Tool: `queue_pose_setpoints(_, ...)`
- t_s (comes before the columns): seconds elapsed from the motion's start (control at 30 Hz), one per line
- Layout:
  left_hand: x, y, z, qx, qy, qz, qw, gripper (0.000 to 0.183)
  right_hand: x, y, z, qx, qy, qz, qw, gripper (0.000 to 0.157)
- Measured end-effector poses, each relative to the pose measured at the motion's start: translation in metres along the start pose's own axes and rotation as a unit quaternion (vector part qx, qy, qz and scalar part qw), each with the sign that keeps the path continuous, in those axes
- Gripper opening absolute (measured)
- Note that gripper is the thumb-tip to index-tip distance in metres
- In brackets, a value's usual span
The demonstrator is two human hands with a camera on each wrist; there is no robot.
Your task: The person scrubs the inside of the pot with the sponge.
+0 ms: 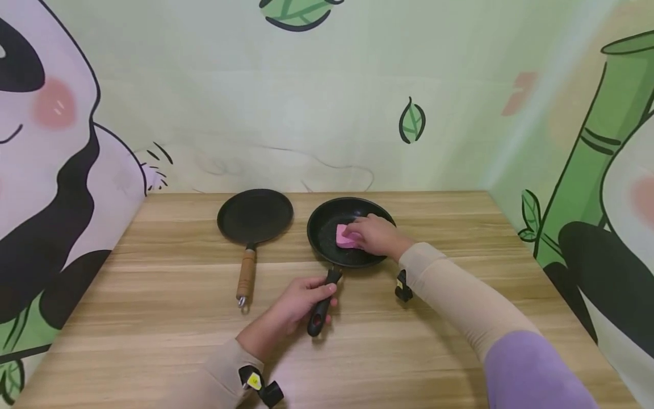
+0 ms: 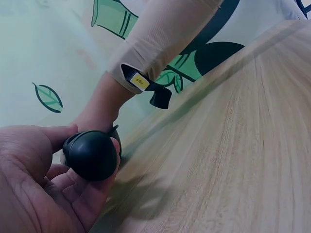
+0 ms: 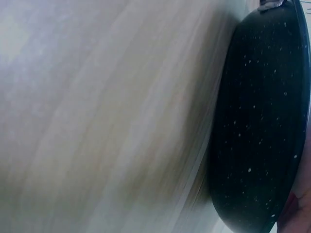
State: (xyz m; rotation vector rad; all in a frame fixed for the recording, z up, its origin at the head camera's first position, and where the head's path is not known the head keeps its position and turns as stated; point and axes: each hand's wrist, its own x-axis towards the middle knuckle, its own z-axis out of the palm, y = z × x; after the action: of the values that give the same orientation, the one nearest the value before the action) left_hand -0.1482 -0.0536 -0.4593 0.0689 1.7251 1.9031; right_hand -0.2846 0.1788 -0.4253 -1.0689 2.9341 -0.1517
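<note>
A black frying pan (image 1: 323,236) with pale specks on its outer side stands on the wooden table. My left hand (image 1: 301,301) grips its black handle (image 1: 321,312), thumb on top and fingers curled beneath. The rounded handle end (image 2: 92,155) points at the camera in the left wrist view. Inside the pan my right hand (image 1: 375,234) holds a pink sponge (image 1: 344,237) between thumb and fingers, low over the pan's floor. From the right wrist, the pan's speckled side (image 3: 260,116) hides most of that hand.
Left of the frying pan lies a flat black pan (image 1: 255,216) with a wooden handle (image 1: 246,275) toward me. The wooden table (image 1: 153,295) meets a painted wall (image 1: 327,113) just behind both pans. Painted walls also flank the table.
</note>
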Motion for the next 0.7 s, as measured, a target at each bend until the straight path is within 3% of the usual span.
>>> queue_pose_setpoints(0.1, 0.002, 0.000, 0.001, -0.003, -0.006, 0.006, 1.0000, 0.046, 0.002, 0.000, -0.001, -0.007, -0.004, 0.002, 1.000, 0.026)
queue_pose_setpoints(0.2, 0.003, 0.002, 0.003, -0.007, -0.036, 0.004, 0.9993, 0.048, 0.003, 0.001, -0.003, -0.009, -0.008, 0.011, 1.000, 0.025)
queue_pose_setpoints(0.33, 0.000, 0.005, 0.007, -0.031, -0.061, -0.020, 0.9974, 0.054, 0.004, 0.007, -0.004, -0.008, -0.011, 0.029, 0.999, 0.025)
queue_pose_setpoints(0.43, -0.001, 0.006, 0.012, -0.048, -0.053, -0.035, 0.9968, 0.055, 0.002, 0.012, -0.004, -0.005, -0.016, 0.032, 0.999, 0.027)
queue_pose_setpoints(0.7, 0.000, 0.006, 0.023, -0.067, -0.031, -0.035, 0.9966, 0.053, -0.012, 0.011, -0.005, 0.047, -0.038, 0.013, 0.998, 0.030)
